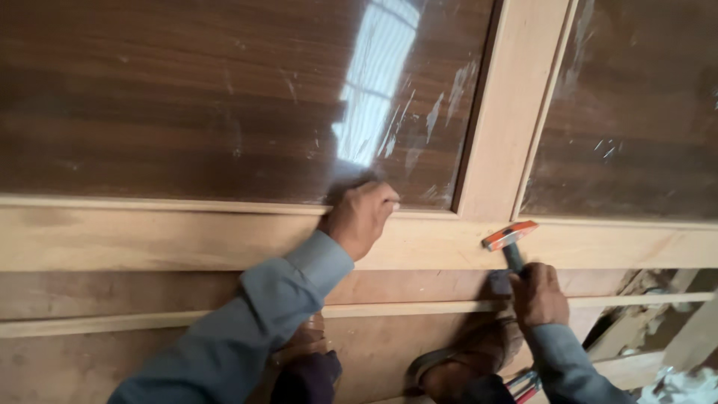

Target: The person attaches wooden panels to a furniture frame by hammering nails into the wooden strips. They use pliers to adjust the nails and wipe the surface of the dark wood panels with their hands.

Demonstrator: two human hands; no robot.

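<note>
Fingers of the left hand (pixel 360 217) are curled down at centre frame, pinning a thin pale moulding strip (pixel 149 203) against the glossy dark veneer panel (pixel 187 97), seemingly to steady it. Lower right, the right hand (pixel 537 293) is clenched round a hammer (pixel 510 238), its orange head hovering over the smooth light wooden frame (pixel 134 239).
</note>
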